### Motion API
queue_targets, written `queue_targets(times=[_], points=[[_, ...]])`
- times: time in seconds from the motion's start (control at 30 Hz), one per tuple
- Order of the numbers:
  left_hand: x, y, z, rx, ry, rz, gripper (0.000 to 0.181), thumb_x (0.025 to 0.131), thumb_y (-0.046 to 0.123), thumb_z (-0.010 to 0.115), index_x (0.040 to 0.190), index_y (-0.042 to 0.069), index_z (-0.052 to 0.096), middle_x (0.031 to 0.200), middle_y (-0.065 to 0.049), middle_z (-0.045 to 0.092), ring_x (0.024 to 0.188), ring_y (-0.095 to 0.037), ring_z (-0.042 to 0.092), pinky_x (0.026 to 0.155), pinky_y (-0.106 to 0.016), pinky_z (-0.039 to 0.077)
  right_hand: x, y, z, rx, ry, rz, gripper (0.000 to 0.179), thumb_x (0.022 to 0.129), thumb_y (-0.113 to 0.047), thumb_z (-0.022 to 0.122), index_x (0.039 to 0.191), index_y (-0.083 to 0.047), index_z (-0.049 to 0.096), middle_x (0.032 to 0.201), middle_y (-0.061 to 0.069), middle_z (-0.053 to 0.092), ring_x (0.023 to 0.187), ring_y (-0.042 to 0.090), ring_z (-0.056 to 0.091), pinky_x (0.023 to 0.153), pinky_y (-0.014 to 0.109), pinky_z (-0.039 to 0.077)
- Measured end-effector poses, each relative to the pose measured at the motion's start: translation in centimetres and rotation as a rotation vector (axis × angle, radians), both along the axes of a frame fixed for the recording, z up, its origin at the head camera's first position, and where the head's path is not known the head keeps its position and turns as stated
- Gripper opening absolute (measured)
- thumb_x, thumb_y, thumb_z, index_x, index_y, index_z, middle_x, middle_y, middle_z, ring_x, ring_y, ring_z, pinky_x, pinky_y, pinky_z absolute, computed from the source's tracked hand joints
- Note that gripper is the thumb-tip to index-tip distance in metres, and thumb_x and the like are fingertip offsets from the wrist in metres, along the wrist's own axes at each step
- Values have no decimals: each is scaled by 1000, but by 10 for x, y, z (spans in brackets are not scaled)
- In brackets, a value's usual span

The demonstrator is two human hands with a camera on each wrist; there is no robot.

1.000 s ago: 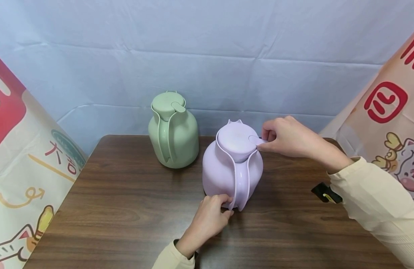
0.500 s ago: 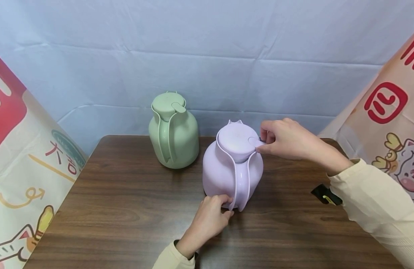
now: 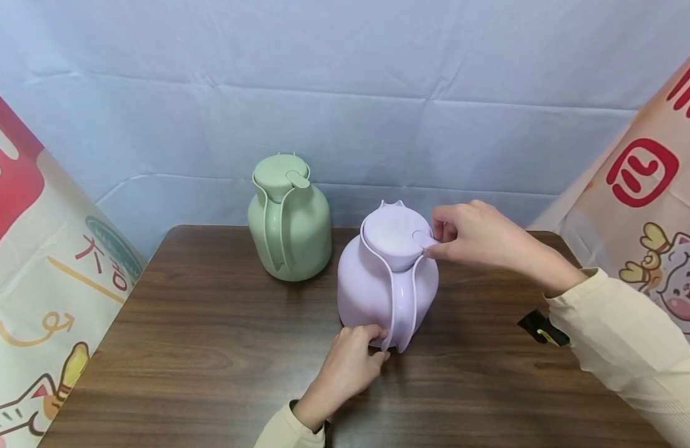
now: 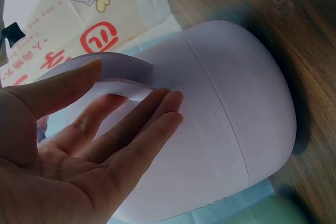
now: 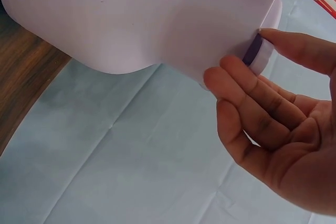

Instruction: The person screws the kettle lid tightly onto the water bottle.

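A lilac thermos jug (image 3: pixel 358 283) stands upright on the wooden table, its round lid (image 3: pixel 395 229) seated in the neck and its handle (image 3: pixel 402 305) facing me. My right hand (image 3: pixel 481 236) pinches the lid's tab (image 5: pixel 261 56) between thumb and fingers at the jug's right. Low on the handle, my left hand (image 3: pixel 350 361) has its thumb on one edge and its fingers against the other side; the left wrist view shows its fingertips (image 4: pixel 173 100) touching or close to the jug's body. Behind and left stands a similar green thermos jug (image 3: pixel 308 233), touched by neither hand.
The brown wooden table (image 3: pixel 210 348) ends at a pale blue cloth backdrop (image 3: pixel 322 124). Printed cloths hang left (image 3: pixel 42 261) and right (image 3: pixel 641 205). A black strap (image 3: pixel 543 326) hangs by my right sleeve.
My right hand has moved slightly left and toward me, and the lid's tab has turned a little clockwise with it. The left hand and both jugs stay in place.
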State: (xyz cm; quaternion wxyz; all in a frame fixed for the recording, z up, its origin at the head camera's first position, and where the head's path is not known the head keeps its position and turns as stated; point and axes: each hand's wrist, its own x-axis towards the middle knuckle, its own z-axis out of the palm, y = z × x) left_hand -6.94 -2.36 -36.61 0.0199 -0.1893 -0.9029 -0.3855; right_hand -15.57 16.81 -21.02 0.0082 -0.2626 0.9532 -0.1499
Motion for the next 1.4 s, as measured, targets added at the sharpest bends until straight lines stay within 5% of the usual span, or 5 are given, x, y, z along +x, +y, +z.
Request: queue_targets(times=[1.4], points=[[0, 1, -2, -2, -21, -4, 17, 72, 2, 71, 89, 7, 69, 86, -3, 69, 79, -21, 64, 67, -31, 49, 7, -12, -3, -11, 0, 13, 20, 72, -19, 68, 67, -12, 50, 50, -7, 46, 49, 12, 43, 51, 29, 35]])
